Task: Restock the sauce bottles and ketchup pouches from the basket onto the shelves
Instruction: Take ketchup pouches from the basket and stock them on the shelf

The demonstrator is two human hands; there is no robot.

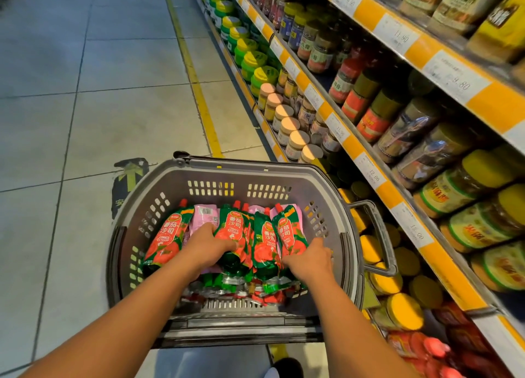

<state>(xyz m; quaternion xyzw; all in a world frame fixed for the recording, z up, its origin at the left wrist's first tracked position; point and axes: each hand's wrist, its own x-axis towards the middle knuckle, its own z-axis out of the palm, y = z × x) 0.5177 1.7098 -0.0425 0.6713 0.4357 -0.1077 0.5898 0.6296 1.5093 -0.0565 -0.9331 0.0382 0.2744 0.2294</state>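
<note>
step: pickup from basket (233, 176) | L hand (208, 245) curled on ketchup pouches (233, 230); R hand (311, 259) among them, grip prob. closed, fingers hidden | next: bundle to be lifted to shelves (366, 161)

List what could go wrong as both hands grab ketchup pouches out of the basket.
1. The left hand grips several ketchup pouches at once; one might slip out when lifted.
2. The pouches stand packed tight against each other, so pulling a bunch may drag neighbours over or out of the grey basket.
3. The right hand reaches in by the basket's right wall, close to the shelves of jars; a hurried swing could knock a front jar.
</note>
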